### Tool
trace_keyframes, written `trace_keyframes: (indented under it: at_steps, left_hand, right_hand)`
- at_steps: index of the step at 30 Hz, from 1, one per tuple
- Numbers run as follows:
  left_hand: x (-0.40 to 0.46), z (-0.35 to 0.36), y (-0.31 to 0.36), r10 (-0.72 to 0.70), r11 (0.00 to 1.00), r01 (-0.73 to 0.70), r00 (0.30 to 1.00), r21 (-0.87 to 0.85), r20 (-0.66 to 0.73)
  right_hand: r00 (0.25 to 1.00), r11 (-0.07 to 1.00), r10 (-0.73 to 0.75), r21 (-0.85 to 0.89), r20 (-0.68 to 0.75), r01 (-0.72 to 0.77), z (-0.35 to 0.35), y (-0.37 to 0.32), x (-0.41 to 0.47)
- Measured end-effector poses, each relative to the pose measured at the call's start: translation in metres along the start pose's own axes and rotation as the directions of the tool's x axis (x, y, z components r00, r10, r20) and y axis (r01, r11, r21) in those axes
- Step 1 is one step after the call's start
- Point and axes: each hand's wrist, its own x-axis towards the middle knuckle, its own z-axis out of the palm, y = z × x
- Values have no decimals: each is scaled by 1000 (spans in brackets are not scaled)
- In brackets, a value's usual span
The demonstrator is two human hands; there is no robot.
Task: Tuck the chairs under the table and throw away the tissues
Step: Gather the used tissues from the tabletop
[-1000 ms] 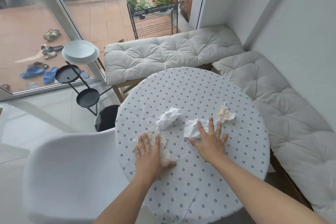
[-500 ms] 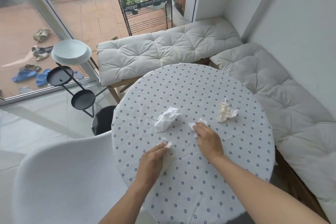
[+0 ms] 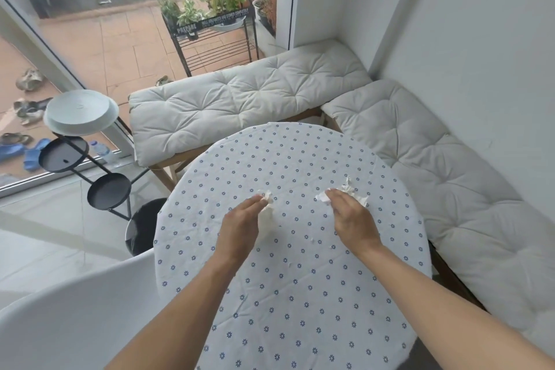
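Both my hands are over the round table (image 3: pixel 300 309) with its flower-dotted cloth. My left hand (image 3: pixel 240 228) is closed around a crumpled white tissue (image 3: pixel 268 204), part of which hangs below the fingers. My right hand (image 3: pixel 351 216) grips another white tissue (image 3: pixel 322 198) at its fingertips and reaches onto a third, cream-coloured tissue (image 3: pixel 354 192) just beyond it. Small paper crumbs lie on the cloth between my hands. The white chair (image 3: pixel 69 327) stands at the table's near left side, its seat out from under the table.
A black bin (image 3: pixel 142 225) stands on the floor at the table's left edge. Behind it is a black tiered stand (image 3: pixel 90 171) with a white plate on top. Cushioned benches (image 3: pixel 246 102) wrap the far and right sides of the table.
Both hands closed on tissues and moved forward: the left went to where the middle tissue lay, the right toward the cream one. The camera moved closer.
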Motion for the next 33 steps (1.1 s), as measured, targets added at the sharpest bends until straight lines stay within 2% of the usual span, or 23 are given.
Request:
trace_keyframes:
  at_steps: [5, 8, 10, 12, 13, 16, 20, 25, 33]
  left_hand:
    - [-8, 20, -26, 9, 964, -73, 970, 255, 242]
    - [-22, 30, -34, -93, 960, -7, 936, 282, 339]
    - [-29, 34, -36, -87, 959, -27, 919, 281, 384]
    - [-31, 33, -35, -42, 978, -38, 928, 207, 371]
    - [-30, 31, -33, -29, 986, -31, 935, 164, 355]
    - [-28, 21, -29, -17, 992, -23, 949, 121, 314]
    - [-17, -5, -29, -13, 993, -13, 974, 115, 228]
    - [-7, -66, -46, -21, 989, -5, 985, 151, 169]
    - [4, -177, -118, -61, 960, 7, 981, 279, 183]
  right_hand:
    - [996, 991, 76, -110, 37, -71, 12, 35, 3]
    - [991, 942, 111, -325, 78, -80, 17, 45, -1]
    - [967, 931, 224, -322, 125, -174, 23, 52, -2]
    - [933, 945, 300, -194, 200, -262, 25, 54, -2]
    - [931, 955, 290, -130, 223, -266, 24, 53, -2]
    - [964, 981, 193, -15, 182, -193, 19, 42, -2]
    - [970, 981, 170, 63, 171, -183, 22, 12, 5]
    - [984, 980, 72, 169, 161, -100, 31, -54, 28]
    - [982, 972, -87, 229, 169, 47, 67, -187, 59]
